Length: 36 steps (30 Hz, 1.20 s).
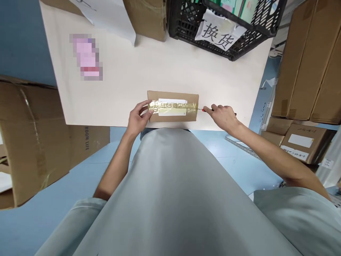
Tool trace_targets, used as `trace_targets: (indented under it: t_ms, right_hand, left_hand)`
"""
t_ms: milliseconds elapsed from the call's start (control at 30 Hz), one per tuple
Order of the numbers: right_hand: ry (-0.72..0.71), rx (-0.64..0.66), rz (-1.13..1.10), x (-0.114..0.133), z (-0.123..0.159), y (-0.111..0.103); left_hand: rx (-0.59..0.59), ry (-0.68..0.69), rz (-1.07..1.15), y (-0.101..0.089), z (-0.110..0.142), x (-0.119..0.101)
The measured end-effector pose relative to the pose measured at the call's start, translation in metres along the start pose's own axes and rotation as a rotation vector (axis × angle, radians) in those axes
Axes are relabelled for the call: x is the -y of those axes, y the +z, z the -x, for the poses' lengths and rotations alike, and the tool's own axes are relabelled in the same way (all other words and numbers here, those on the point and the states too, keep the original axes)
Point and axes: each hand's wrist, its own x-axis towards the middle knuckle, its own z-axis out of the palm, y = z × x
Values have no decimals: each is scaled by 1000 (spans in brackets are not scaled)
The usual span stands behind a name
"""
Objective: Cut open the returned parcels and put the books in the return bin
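A small brown cardboard parcel lies at the near edge of the pale table. Clear tape runs along its length over a white label. My left hand grips the parcel's left end, thumb on top. My right hand is closed on a small red-handled cutter, whose tip sits at the parcel's right end on the tape line.
A black plastic crate with a paper sign stands at the table's far right. A cardboard box and white paper lie at the back. Large boxes stand on the blue floor at left and stacked at right.
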Motion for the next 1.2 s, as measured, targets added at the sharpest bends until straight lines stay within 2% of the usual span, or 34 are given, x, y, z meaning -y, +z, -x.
trace_targets:
  t_ms: [167, 267, 400, 533, 700, 833, 900, 967, 1067, 1200]
  right_hand:
    - [13, -137, -153, -26, -16, 43]
    - [16, -223, -312, -26, -32, 79]
    - [-13, -352, -664, 1, -52, 125]
    - [5, -520, -931, 39, -60, 149]
    - [37, -630, -1113, 64, -54, 156]
    - [173, -609, -1269, 68, -58, 158]
    - [183, -573, -1375, 69, -68, 156]
    - [154, -553, -1472, 72, -78, 150]
    - [127, -566, -1497, 82, -86, 133]
    - [153, -593, -1460, 101, -79, 106]
  left_hand:
    - [4, 22, -44, 2, -6, -1]
    - [-28, 6, -22, 3, -7, -2]
    - [-62, -36, 21, 1, -5, 0]
    - [-75, -70, -1, -9, -3, 3]
    - [-119, -50, -79, -28, -1, 2]
    - [-133, -50, -135, -39, 1, 3]
    - [-156, -51, -166, -42, 2, 7]
    - [-182, -58, -197, -46, 2, 11]
    - [-217, -77, -254, -53, 4, 15]
    - [-283, -10, -394, -58, 9, 4]
